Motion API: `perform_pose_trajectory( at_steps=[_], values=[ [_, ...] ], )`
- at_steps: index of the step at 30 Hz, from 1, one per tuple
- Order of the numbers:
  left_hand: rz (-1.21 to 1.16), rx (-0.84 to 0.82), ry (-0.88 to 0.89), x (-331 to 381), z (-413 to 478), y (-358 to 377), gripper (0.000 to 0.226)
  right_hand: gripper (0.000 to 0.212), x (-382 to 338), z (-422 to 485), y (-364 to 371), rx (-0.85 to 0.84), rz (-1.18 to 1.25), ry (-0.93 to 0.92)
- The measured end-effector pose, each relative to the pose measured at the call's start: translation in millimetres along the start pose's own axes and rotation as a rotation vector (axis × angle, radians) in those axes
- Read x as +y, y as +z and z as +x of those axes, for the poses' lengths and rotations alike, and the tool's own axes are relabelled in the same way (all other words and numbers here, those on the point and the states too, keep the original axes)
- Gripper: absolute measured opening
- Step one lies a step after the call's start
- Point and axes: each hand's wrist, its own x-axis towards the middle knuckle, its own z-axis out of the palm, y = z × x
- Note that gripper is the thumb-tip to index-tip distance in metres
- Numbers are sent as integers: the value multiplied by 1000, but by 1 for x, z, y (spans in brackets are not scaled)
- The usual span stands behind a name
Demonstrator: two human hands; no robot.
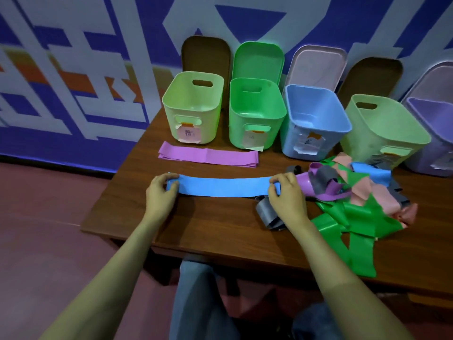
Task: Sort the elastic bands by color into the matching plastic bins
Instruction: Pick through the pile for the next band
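A blue elastic band (223, 186) lies stretched flat across the wooden table (191, 224). My left hand (161, 192) pinches its left end and my right hand (286, 192) pinches its right end. A purple band (208, 157) lies flat behind it. To the right is a tangled heap of green bands (353, 217), pink bands (362, 190), grey bands (269, 214), purple and blue bands. Along the back stand open bins: pale green (191, 106), green (255, 111), blue (313, 119), another pale green (382, 128) and purple (434, 133).
Bin lids (257, 60) lean upright against the patterned blue wall behind the bins. Paper labels hang on the bin fronts. The table's left and front edges drop to a reddish floor (49, 217). A green band hangs over the front edge at right.
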Motion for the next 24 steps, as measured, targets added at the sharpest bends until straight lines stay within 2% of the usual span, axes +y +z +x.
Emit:
perform_pose_trajectory(
  at_steps=[6, 10, 15, 24],
  values=[
    [-49, 95, -67, 2, 23, -7, 27, 20, -23, 17, -7, 95, 34, -105],
    [36, 124, -148, 7, 64, -18, 30, 22, -33, 50, 14, -26, -8, -72],
    [207, 25, -199, -1, 88, -18, 27, 20, -30, 62, 38, -190, -71, 69],
    [327, -47, -196, -20, 94, -8, 32, 18, -25, 62, 50, -222, -45, 164]
  ],
)
